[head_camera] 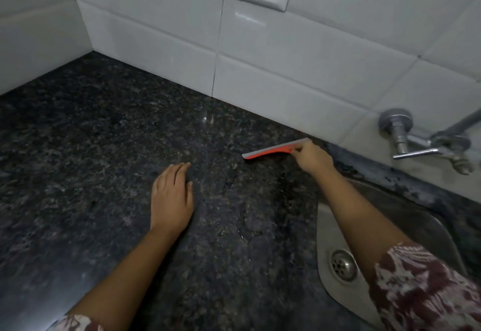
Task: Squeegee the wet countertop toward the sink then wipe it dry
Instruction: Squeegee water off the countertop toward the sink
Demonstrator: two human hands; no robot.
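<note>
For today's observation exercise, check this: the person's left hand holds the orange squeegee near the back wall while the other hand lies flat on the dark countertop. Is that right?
Not quite. The head view shows the right hand holding the orange squeegee near the back wall; the left hand is the one lying flat on the dark countertop.

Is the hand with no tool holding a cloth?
No, the left hand lies flat and empty on the countertop; no cloth shows.
</note>
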